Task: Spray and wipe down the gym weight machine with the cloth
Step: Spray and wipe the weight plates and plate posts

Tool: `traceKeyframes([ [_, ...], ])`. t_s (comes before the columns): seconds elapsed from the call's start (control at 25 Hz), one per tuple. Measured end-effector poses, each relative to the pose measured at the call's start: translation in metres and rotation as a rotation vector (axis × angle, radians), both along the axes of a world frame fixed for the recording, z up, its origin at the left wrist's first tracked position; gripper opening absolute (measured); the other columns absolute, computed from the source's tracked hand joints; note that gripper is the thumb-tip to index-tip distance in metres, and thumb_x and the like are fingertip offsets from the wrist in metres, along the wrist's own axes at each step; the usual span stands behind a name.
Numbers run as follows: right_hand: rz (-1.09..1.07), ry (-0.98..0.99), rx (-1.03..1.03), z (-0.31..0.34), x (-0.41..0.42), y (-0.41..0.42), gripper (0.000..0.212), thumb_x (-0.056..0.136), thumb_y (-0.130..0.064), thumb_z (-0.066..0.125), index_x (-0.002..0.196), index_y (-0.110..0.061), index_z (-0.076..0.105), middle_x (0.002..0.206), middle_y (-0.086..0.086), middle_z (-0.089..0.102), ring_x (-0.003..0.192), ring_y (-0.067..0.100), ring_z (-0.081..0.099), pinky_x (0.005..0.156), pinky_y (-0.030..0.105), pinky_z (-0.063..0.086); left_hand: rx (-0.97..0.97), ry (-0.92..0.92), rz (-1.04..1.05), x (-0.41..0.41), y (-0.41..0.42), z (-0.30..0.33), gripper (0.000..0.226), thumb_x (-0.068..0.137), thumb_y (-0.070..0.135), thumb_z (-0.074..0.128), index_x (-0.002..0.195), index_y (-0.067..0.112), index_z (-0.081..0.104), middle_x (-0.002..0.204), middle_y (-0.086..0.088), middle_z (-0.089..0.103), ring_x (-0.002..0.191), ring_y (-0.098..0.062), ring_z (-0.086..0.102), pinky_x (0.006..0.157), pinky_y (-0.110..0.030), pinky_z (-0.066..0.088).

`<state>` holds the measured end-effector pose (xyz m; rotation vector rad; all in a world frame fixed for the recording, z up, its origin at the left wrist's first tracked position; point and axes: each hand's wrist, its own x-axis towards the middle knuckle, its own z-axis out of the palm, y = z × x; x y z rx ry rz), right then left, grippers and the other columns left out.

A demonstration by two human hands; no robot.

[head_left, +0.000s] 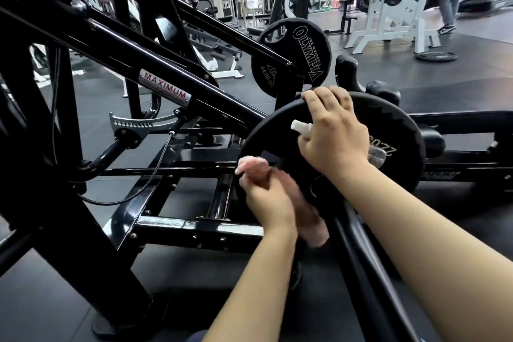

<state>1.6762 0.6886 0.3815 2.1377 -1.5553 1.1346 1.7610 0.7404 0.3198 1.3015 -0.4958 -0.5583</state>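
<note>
Two weight plates sit on this black steel machine [155, 75]: a matte, round one [277, 130] under my hands, and a second, stamped OLYMPIA in pale letters [291, 55], at twelve o'clock from it. My right hand [333, 136] curls its fingers [311, 97] over the near plate's top rim while also gripping a small clear plastic spray bottle [302, 128]; its white nozzle pokes out toward nine o'clock, and whether there is liquid inside I cannot tell. My left hand [266, 197], at seven o'clock from the right, closes its fingers around a soft, fuzzy pink cloth [252, 164], bunched and blurred, pressed against the plate's lower left edge. Glossy painted tubes with a silver MAXIMUM label [165, 87] slant across at ten o'clock. Dark rubber floor [458, 69] lies beyond.
</note>
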Motion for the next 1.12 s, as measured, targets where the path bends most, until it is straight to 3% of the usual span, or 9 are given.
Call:
traceKeyframes([
  [0.12, 0.017, 0.007, 0.014, 0.001, -0.002, 0.0, 0.064, 0.073, -0.017, 0.06, 0.135, -0.014, 0.048, 0.136, 0.0, 0.048, 0.135, 0.024, 0.033, 0.076, 0.041, 0.053, -0.135, 0.307, -0.075, -0.025, -0.027, 0.025, 0.036, 0.09, -0.004, 0.052, 0.125, 0.0, 0.044, 0.12, -0.016, 0.058, 0.102, -0.018, 0.057, 0.082, -0.009, 0.043],
  [0.24, 0.016, 0.016, 0.045, 0.003, -0.006, -0.002, 0.065, 0.075, -0.019, 0.061, 0.138, -0.017, 0.045, 0.139, -0.001, 0.044, 0.136, 0.022, 0.029, 0.081, 0.041, 0.051, -0.225, 0.269, -0.22, -0.034, -0.045, 0.029, 0.034, 0.09, -0.006, 0.045, 0.122, 0.006, 0.049, 0.117, -0.009, 0.06, 0.107, -0.02, 0.058, 0.102, -0.031, 0.043],
  [0.4, -0.006, 0.016, 0.091, 0.004, -0.01, -0.004, 0.068, 0.077, -0.024, 0.062, 0.141, -0.02, 0.04, 0.142, -0.004, 0.04, 0.138, 0.019, 0.024, 0.082, 0.039, 0.05, -0.116, -0.482, -0.229, -0.017, -0.028, 0.009, 0.032, 0.092, -0.001, 0.045, 0.12, 0.008, 0.058, 0.116, -0.006, 0.064, 0.109, -0.016, 0.058, 0.09, -0.017, 0.042],
  [0.52, -0.001, 0.01, 0.077, 0.003, -0.011, -0.002, 0.067, 0.077, -0.024, 0.064, 0.14, -0.02, 0.042, 0.14, -0.004, 0.042, 0.137, 0.019, 0.026, 0.078, 0.039, 0.05, 0.06, -0.89, -0.433, 0.011, -0.021, 0.001, 0.045, 0.087, -0.007, 0.043, 0.129, 0.008, 0.048, 0.125, -0.004, 0.059, 0.114, -0.013, 0.054, 0.093, -0.02, 0.041],
  [0.64, 0.019, -0.008, 0.047, 0.002, -0.013, -0.002, 0.065, 0.074, -0.019, 0.062, 0.137, -0.019, 0.045, 0.137, -0.003, 0.045, 0.134, 0.02, 0.029, 0.073, 0.039, 0.051, 0.305, -1.226, -0.545, 0.037, -0.014, -0.003, 0.035, 0.086, 0.011, 0.06, 0.119, 0.008, 0.052, 0.107, -0.007, 0.063, 0.107, -0.025, 0.06, 0.082, -0.027, 0.046],
  [0.76, 0.035, -0.019, 0.028, 0.002, -0.015, -0.004, 0.065, 0.072, -0.018, 0.062, 0.136, -0.019, 0.047, 0.134, -0.004, 0.046, 0.132, 0.019, 0.031, 0.071, 0.039, 0.051, 0.442, -1.562, -0.462, 0.048, -0.007, -0.016, 0.086, 0.021, 0.027, 0.094, 0.093, -0.003, 0.059, 0.073, -0.01, 0.065, 0.067, -0.02, 0.066, 0.055, -0.021, 0.053],
  [0.84, 0.04, -0.026, 0.029, 0.001, -0.017, -0.005, 0.064, 0.073, -0.018, 0.061, 0.135, -0.019, 0.047, 0.134, -0.005, 0.047, 0.131, 0.019, 0.031, 0.072, 0.039, 0.052, 0.432, -1.61, -0.394, 0.053, -0.003, -0.03, 0.107, -0.003, 0.03, 0.089, 0.091, -0.008, 0.055, 0.07, -0.012, 0.064, 0.064, -0.022, 0.065, 0.055, -0.023, 0.055],
  [1.0, 0.05, -0.04, 0.034, 0.002, -0.016, -0.004, 0.063, 0.074, -0.017, 0.061, 0.135, -0.019, 0.047, 0.134, -0.005, 0.047, 0.131, 0.019, 0.031, 0.071, 0.039, 0.052, 0.37, -1.616, -0.363, 0.066, 0.009, -0.04, 0.088, 0.017, 0.004, 0.092, 0.099, -0.013, 0.063, 0.083, -0.019, 0.069, 0.08, -0.029, 0.07, 0.066, -0.03, 0.058],
  [1.12, 0.031, -0.051, 0.049, 0.002, -0.014, -0.002, 0.064, 0.075, -0.019, 0.061, 0.137, -0.019, 0.046, 0.136, -0.006, 0.045, 0.133, 0.018, 0.03, 0.073, 0.04, 0.051, 0.37, -1.281, -0.453, 0.043, 0.02, -0.014, 0.071, 0.067, -0.004, 0.072, 0.131, -0.003, 0.044, 0.117, -0.019, 0.061, 0.11, -0.031, 0.058, 0.091, -0.031, 0.045],
])
